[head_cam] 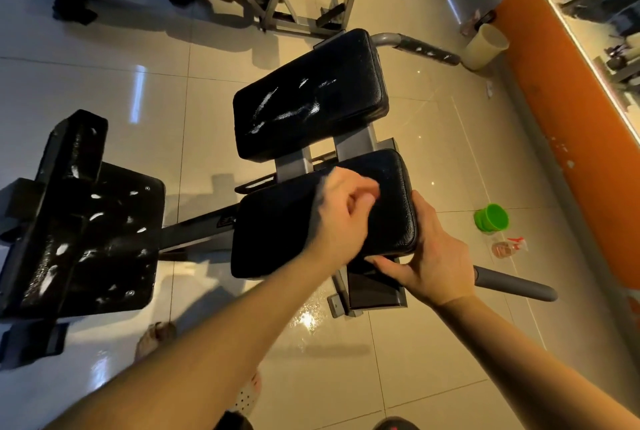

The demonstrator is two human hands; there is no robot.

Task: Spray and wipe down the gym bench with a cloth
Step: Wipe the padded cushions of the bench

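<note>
Right hand [429, 256] grips the corner of the near black vinyl bench pad [277, 232], blurred left hand [343, 214] curls atop it, maybe around a cloth, can't tell; best wipe edge-to-edge, pad steadied.

Glossy tiled floor [433, 343] bears the bench [311, 93], a green cup [491, 218] just beside a spray bottle [507, 248], a cream bin [485, 46] against the wall [554, 100], and a wet patch [306, 318].

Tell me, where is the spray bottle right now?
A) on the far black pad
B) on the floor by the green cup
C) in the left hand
B: the spray bottle lies on the floor next to the green cup, while the right hand grips the near pad.
</note>
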